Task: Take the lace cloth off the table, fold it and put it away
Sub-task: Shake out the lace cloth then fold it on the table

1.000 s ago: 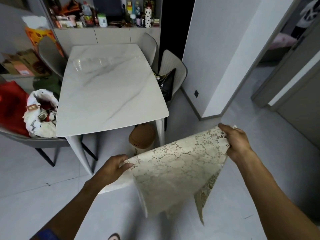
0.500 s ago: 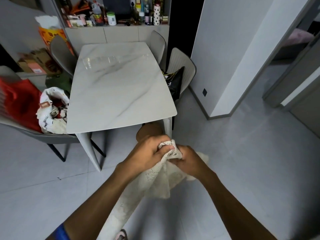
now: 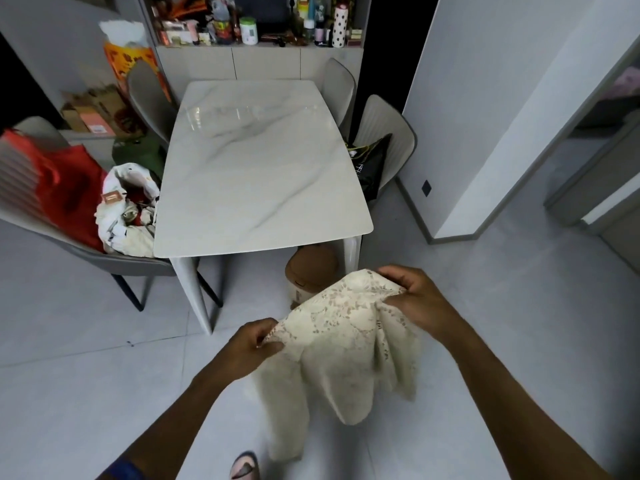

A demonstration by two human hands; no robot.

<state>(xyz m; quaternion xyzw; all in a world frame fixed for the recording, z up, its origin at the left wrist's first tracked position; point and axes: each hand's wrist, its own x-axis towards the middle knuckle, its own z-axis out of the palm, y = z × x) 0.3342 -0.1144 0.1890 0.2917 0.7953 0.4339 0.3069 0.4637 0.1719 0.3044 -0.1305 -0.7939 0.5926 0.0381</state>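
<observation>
- Cloth point(image 3: 346, 344) is off the table point(image 3: 263, 168) and up in the air, just in front of the table's near right corner, held over the grey floor point(image 3: 485, 323).
- Left hand point(image 3: 251, 344) pinches one end of the cloth's top edge, fingers and thumb curled tight on the lace.
- Right hand point(image 3: 414, 299) grips the other end, fingers curled round a bunch of the fabric, a little higher and closer to the table than the left.
- Between the two hands the cloth spans in a short, slack stretch; the rest hangs down in soft layers, and the longest tail drops low beside a slippered foot point(image 3: 244, 467).
- Tabletop shows bare marble, so the taking-off part looks done; this reads as the folding step, partway in, with the cloth already doubled at least once.
- Next move, I'd say, calls for bringing the two held ends together again, or laying the cloth on the table's near edge to square the layers, as the hanging part looks uneven.
- Watch that low tail: it could brush the floor unless the hands lift higher.
- Where it gets put away cannot be told from here.
</observation>
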